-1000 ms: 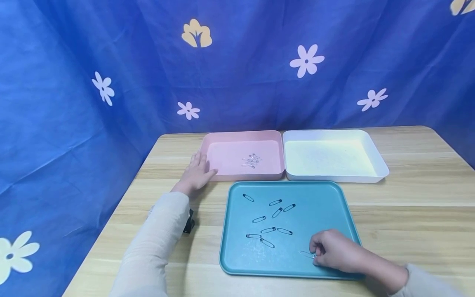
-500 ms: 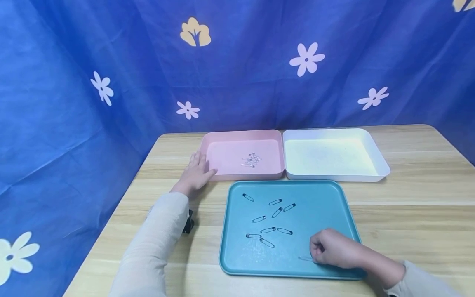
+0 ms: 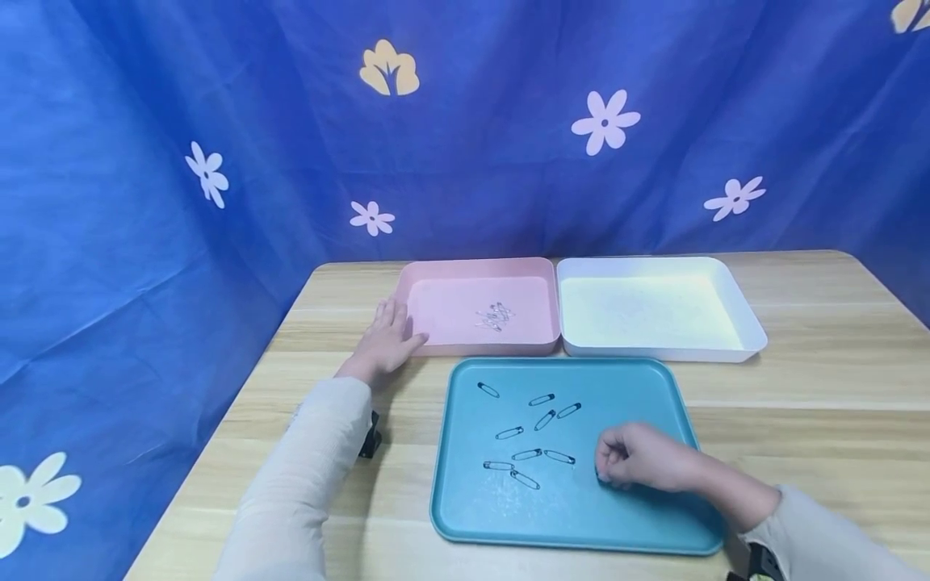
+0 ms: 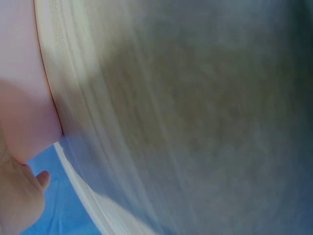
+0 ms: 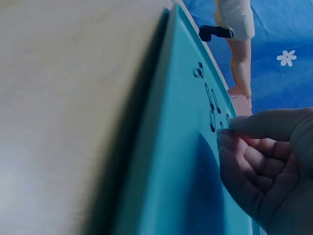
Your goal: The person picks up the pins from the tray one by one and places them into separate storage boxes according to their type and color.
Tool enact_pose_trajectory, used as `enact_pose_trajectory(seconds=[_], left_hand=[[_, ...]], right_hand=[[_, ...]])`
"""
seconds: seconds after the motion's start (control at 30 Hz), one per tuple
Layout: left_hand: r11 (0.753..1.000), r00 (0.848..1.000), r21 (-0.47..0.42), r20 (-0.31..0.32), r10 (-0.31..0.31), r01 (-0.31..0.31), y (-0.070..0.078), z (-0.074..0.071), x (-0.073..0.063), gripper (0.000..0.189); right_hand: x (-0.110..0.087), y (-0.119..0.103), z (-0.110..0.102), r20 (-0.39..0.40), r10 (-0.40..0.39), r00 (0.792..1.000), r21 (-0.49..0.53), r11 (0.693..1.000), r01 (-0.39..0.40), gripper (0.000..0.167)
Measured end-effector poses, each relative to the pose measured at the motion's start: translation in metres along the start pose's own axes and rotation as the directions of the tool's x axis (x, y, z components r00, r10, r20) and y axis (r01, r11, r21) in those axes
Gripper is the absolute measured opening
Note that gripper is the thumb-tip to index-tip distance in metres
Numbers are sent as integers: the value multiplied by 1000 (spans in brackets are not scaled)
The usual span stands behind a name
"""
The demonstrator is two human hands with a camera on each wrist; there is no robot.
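My left hand point(image 3: 385, 343) rests at the left wall of the pink tray point(image 3: 479, 349), its fingers spread along the rim. Inside that tray lies a small heap of silver safety pins point(image 3: 496, 316). My right hand point(image 3: 643, 457) is over the right part of the teal tray point(image 3: 567, 524). Thumb and index finger pinch together in the right wrist view point(image 5: 227, 128) on a safety pin, which the fingers almost wholly hide. To the left of this hand several black safety pins point(image 3: 559, 457) lie scattered on the teal tray.
A white tray point(image 3: 751, 339) stands to the right of the pink one, side by side behind the teal tray. All three are on a wooden table point(image 3: 814, 420). A blue flowered curtain point(image 3: 472, 145) hangs behind and at the left.
My right hand has picked up the silver safety pin from the teal tray's front right and moved slightly back and left. The left hand stays at the pink tray.
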State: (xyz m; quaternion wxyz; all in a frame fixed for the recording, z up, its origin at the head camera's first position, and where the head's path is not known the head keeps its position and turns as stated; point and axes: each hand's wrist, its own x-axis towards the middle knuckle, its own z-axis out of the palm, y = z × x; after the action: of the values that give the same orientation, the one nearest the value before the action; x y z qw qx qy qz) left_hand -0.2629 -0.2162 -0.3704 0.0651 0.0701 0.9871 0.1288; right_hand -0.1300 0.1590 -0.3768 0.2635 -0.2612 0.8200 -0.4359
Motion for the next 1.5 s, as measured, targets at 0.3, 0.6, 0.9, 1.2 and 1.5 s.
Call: enact_pose_trajectory(seconds=[0.3,0.6,0.9,1.2,1.5], left_hand=[[1000,1000,3,-6,9,-9,1,1,-1,77],[1000,1000,11,-11,5,-5,-1,1,-1,76],[1000,1000,5,-11,5,-5,-2,2,1,76],[1000,1000,-1,-9,4,-4,-2,1,1,77],[1000,1000,-17,-3,-2,2,-1,1,0,77]], right_hand=[[30,-7,-14,-107,-41,993,66,997,48,9],[73,-19,-30,-367,33,930,144,989,22,12],[115,-27,-43,-510,124,852,281,959,29,18],[162,-38,-48,-563,193,804,255,966,-53,11],[204,-34,-49,-586,229,777,190,971,-144,12]])
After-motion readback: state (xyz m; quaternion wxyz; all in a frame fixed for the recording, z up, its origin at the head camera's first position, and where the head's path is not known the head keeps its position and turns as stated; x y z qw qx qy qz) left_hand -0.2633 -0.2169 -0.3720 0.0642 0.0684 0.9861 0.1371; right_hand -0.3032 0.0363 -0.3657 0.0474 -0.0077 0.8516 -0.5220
